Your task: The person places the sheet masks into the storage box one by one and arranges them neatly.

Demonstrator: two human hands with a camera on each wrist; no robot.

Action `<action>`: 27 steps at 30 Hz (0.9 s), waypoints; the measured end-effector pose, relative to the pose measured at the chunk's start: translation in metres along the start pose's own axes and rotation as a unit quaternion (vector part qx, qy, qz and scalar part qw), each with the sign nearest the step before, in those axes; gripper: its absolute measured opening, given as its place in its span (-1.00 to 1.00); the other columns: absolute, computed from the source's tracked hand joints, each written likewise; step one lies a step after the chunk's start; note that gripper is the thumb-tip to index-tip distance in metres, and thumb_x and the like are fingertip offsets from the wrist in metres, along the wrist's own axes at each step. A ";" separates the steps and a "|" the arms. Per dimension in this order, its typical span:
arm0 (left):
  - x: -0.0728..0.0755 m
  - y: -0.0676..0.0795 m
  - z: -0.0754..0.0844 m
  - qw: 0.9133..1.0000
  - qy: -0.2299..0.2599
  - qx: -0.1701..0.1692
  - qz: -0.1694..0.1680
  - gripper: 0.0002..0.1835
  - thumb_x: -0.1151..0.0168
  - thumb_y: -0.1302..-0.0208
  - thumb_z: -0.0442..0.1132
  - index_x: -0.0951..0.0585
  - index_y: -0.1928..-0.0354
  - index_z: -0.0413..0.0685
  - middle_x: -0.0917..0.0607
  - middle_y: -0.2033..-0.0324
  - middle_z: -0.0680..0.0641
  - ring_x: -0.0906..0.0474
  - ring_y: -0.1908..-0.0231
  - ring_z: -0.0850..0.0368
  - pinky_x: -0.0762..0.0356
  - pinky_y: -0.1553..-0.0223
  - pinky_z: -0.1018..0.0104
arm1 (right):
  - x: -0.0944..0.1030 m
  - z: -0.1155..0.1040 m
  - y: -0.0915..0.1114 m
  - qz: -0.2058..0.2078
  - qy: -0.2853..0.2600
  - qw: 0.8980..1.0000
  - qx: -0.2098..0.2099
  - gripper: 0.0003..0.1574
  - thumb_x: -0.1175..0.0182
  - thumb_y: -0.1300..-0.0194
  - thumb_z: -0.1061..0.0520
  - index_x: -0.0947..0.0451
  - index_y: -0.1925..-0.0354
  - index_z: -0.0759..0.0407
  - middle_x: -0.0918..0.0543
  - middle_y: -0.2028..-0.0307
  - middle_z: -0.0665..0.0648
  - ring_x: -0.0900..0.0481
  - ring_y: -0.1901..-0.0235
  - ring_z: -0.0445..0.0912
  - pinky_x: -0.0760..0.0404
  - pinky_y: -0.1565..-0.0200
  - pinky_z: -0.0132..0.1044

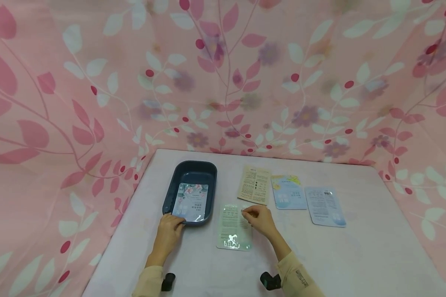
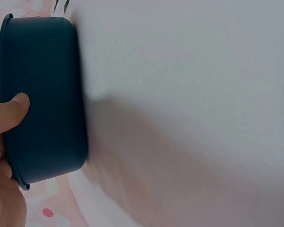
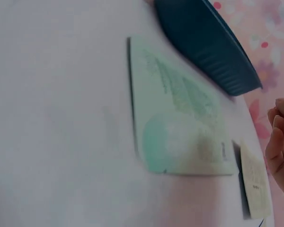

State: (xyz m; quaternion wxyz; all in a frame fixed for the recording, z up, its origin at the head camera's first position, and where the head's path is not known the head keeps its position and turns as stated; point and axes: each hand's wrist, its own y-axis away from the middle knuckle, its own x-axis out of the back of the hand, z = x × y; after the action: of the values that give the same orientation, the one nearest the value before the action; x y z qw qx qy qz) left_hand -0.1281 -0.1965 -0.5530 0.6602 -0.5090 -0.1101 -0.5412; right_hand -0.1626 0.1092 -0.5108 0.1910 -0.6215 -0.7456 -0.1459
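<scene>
My left hand (image 1: 169,232) grips the near rim of a dark blue plastic basin (image 1: 196,172). In the left wrist view its thumb (image 2: 14,109) presses the basin's outer wall, while the other fingers are partly hidden behind the rim. Inside the basin lies a flowered sachet (image 1: 191,202), possibly a face-mask packet. A pale green sachet (image 1: 233,227) rests flat on the table to the right of the basin. Above that sachet's upper right part hovers my right hand (image 1: 262,220), fingers loosely bent, with nothing visible in them. The right wrist view shows it apart from the green sachet.
Beyond the green sachet lies a cream printed sachet (image 1: 255,184). To its right are a blue and yellow sachet (image 1: 289,192) and a pale blue sachet (image 1: 325,206). A white cloth covers the table (image 1: 379,247). Flowered pink fabric (image 1: 223,82) hangs behind it.
</scene>
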 end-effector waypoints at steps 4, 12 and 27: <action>0.000 -0.001 0.000 1.000 0.002 -0.008 0.008 -0.77 -0.43 0.29 -0.62 -0.67 0.52 -0.25 -0.69 0.54 -0.11 -0.57 0.43 -0.01 -0.47 0.02 -0.07 | 0.001 0.009 0.008 0.019 0.034 0.999 -0.017 -0.93 -0.27 -0.13 0.31 -0.65 0.38 0.34 -0.66 0.49 0.13 -0.46 0.57 -0.19 -0.48 0.55 -0.46; 0.000 -0.001 0.000 1.000 0.002 -0.004 0.000 -0.79 -0.43 0.26 -0.61 -0.67 0.52 -0.25 -0.69 0.53 -0.11 -0.58 0.42 -0.02 -0.46 0.00 -0.11 | -0.003 0.026 0.031 0.018 0.105 0.993 -0.052 -0.88 -0.30 -0.09 0.28 -0.63 0.34 0.32 -0.60 0.52 0.02 -0.47 0.51 -0.18 -0.50 0.45 -0.38; -0.001 0.001 -0.002 1.000 0.001 0.010 -0.005 -0.81 -0.42 0.22 -0.60 -0.67 0.51 -0.25 -0.70 0.52 -0.11 -0.59 0.39 -0.03 -0.45 -0.03 -0.09 | -0.015 0.046 0.062 0.042 0.166 0.982 -0.078 -0.67 -0.32 -0.09 0.16 -0.55 0.22 0.38 -0.54 0.56 -0.02 -0.41 0.55 -0.21 -0.43 0.50 -0.41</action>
State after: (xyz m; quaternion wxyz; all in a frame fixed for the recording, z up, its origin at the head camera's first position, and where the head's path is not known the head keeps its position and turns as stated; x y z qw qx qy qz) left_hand -0.1287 -0.1973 -0.5554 0.6629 -0.5011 -0.1174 -0.5437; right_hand -0.1043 0.1284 -0.5594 0.2687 -0.6325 -0.6631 -0.2969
